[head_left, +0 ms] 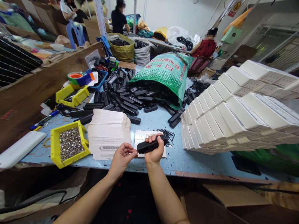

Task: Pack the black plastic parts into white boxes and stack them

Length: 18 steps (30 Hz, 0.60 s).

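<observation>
My right hand (pixel 154 151) is wrapped round a black elongated plastic casing (pixel 147 146), held tilted above a small white box (pixel 140 136) on the table. At the casing's left end, the fingertips of my left hand (pixel 125 154) are pinched together. Whatever they grip, if anything, is too small to make out. Just left of my hands lies a stack of printed white paper sheets (pixel 109 124). Thin black strips (pixel 167 134) are scattered behind my right hand. A yellow bin (pixel 54 149) of small metal parts (pixel 71 143) stands farther left.
Many black casings (pixel 126 102) are heaped at the back, spilling from a green woven sack (pixel 163 74). White boxes (pixel 210 124) are stacked high on the right. A second yellow bin (pixel 80 96), tape rolls (pixel 76 77) and pens (pixel 46 118) lie left. Several people are beyond.
</observation>
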Tool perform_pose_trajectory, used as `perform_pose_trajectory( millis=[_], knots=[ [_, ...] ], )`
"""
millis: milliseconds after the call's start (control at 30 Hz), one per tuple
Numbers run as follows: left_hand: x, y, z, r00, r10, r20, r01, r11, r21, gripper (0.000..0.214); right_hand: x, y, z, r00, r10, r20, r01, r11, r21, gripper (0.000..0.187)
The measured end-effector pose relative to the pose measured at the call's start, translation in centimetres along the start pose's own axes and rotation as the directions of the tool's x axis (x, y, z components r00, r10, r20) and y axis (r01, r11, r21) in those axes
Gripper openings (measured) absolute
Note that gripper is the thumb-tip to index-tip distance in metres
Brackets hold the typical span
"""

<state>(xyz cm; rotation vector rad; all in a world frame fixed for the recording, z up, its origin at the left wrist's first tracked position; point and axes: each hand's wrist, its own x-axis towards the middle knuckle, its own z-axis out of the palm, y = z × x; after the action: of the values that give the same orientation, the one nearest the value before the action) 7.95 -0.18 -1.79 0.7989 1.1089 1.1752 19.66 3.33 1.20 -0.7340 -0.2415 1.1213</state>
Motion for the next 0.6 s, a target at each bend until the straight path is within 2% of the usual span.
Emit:
perform_pose_trajectory(
  millis=[133, 300, 367, 433, 500, 600],
  knots=[
    [-0.7, -1.0, -0.2, 0.991, 0.095, -0.093, -0.085, 0.991, 0.101, 0.029, -0.5, 0.7, -0.2, 0.996, 0.023, -0.085, -0.02, 0.999, 0.037, 0.021],
    [-1.1, -2.0, -0.2, 0.98, 0.178, -0.092, -0.159, 0.971, 0.179, 0.026, -0.8, 0.9, -0.4, 0.999, -0.02, -0.045, 0.02, 1.0, 0.003, 0.021],
    [-1.0, -2.1, -0.3, 0.979, 0.181, -0.088, -0.16, 0.965, 0.205, 0.023, -0.4, 0.8, -0.6, 0.998, 0.017, -0.067, -0.017, 1.0, 0.008, 0.022],
    [-0.9, -2.1, -0.5, 0.984, 0.175, -0.036, -0.161, 0.955, 0.248, 0.023, -0.1, 0.6, -0.7, 0.991, 0.073, -0.111, -0.07, 0.997, 0.026, 0.023],
    [-0.9, -1.9, -0.9, 0.984, 0.166, 0.063, -0.177, 0.924, 0.339, 0.026, 0.2, 0.4, -0.8, 0.988, 0.085, -0.125, -0.081, 0.996, 0.039, 0.025],
    [-0.9, -1.4, -1.3, 0.962, 0.167, 0.218, -0.258, 0.822, 0.508, 0.018, 0.1, 0.2, -0.8, 0.995, 0.052, -0.08, -0.05, 0.999, 0.02, 0.024]
  ],
)
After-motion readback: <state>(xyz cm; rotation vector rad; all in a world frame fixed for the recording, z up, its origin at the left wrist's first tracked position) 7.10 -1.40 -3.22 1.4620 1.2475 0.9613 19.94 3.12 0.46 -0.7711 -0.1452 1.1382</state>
